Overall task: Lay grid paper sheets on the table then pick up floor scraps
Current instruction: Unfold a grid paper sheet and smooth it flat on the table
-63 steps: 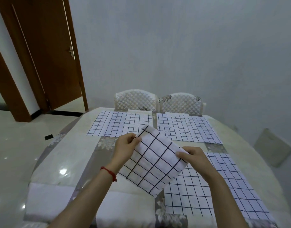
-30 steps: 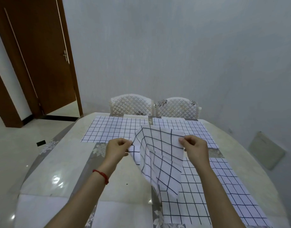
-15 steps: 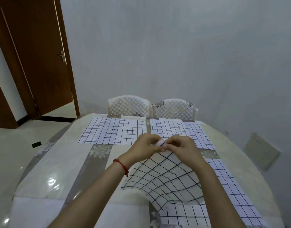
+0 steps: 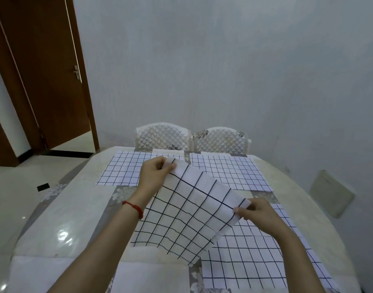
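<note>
**Grid sheet held spread above a marble-look tabletop**

Two bare hands hold one grid paper sheet (image 4: pixel 187 212) stretched between them over the near middle of the tabletop (image 4: pixel 75 218). The left hand (image 4: pixel 155 173), with a red cord bracelet (image 4: pixel 134 208) at the wrist, pinches the sheet's far corner between thumb and curled fingers; the right hand (image 4: pixel 258 214) pinches the corner nearest the right side in the same way. The held sheet is white with bold dark lines forming large squares. It slopes down from the left hand toward the person, sagging slightly, and its near edge meets or nearly meets the tabletop.

Three more sheets lie flat. The far-left sheet (image 4: pixel 122 170) and the far-right sheet (image 4: pixel 230 172) sit side by side by the far edge, separated by a narrow strip of bare surface. The near-right sheet (image 4: pixel 255 259) lies under the right forearm, partly covered by the held sheet.

The rounded tabletop is glossy, pale cream with grey floral bands, and catches bright reflections at the left. Two white quilted chairs (image 4: pixel 163 136) stand at the far edge against a plain pale wall (image 4: pixel 223 60). A brown wooden door (image 4: pixel 46 70) stands at the left above a shiny light floor (image 4: pixel 16 178), where a small dark rectangle (image 4: pixel 43 187) lies. A pale flat panel (image 4: pixel 331 196) leans against the wall at the right.
</note>
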